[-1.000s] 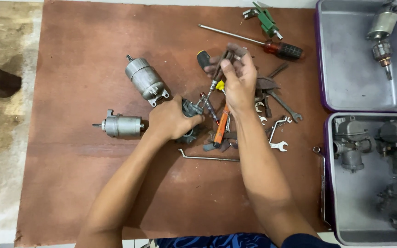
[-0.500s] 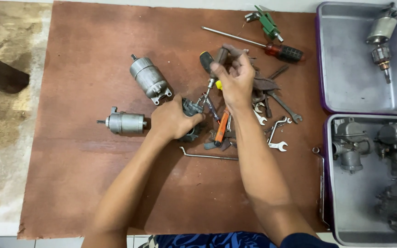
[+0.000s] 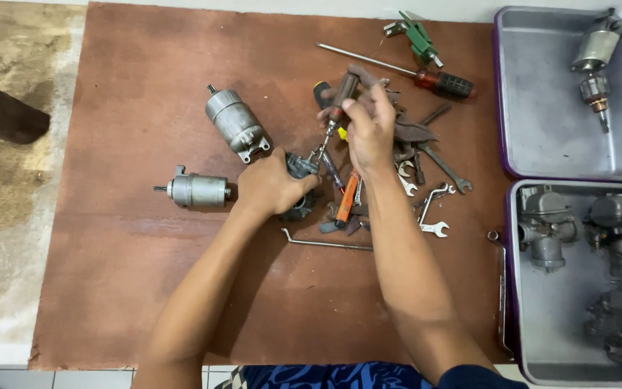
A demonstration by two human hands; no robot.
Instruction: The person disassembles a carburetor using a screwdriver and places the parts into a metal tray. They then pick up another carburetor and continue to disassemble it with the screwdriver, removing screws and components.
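Note:
My left hand (image 3: 271, 189) grips a small dark metal engine part (image 3: 301, 169) and presses it onto the brown board (image 3: 124, 274). My right hand (image 3: 367, 130) is closed around a screwdriver (image 3: 338, 108) with a dark reddish handle, held slanted, its tip resting on the top of that part. Much of the part is hidden under my left fingers. Under my right wrist lies a pile of tools: an orange-handled tool (image 3: 346, 199), wrenches (image 3: 434, 209) and pliers.
Two grey starter motors (image 3: 236, 124) (image 3: 196, 191) lie to the left. A long screwdriver (image 3: 426, 75) and a green tool (image 3: 417, 36) lie at the back. A thin bent rod (image 3: 325, 243) lies in front. Two metal trays at right hold a motor armature (image 3: 595, 61) and carburetors (image 3: 548, 223).
My right hand has lowered slightly and tilted the screwdriver so its tip meets the part. My left hand has stayed on the part.

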